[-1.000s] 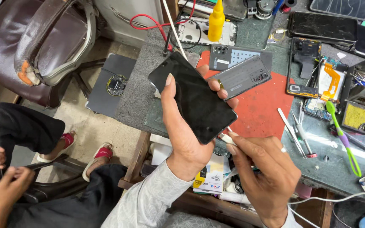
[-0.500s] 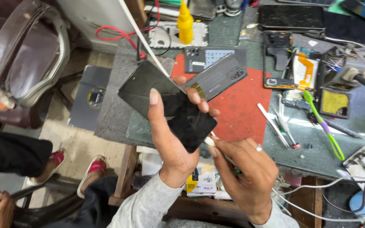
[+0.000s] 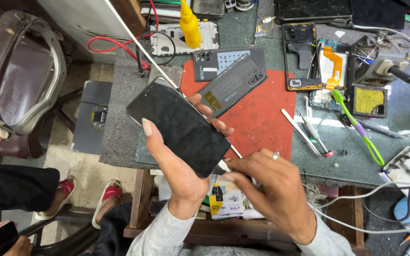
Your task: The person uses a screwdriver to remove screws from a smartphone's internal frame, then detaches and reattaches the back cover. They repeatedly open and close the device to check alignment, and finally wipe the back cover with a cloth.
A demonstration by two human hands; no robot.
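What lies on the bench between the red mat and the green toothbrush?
In the head view, between the red mat and the green toothbrush, a flat white pry tool and a screwdriver lie on the green bench surface.

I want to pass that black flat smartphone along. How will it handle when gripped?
The black flat smartphone looks stiff: it stays flat, gripped by the left hand at its edges. Its glossy face probably makes it slippery. Being thin, probably glass-fronted, it seems fragile if dropped on the red mat.

Phone's (image 3: 179,125) lower corner — behind fingers (image 3: 243,166)
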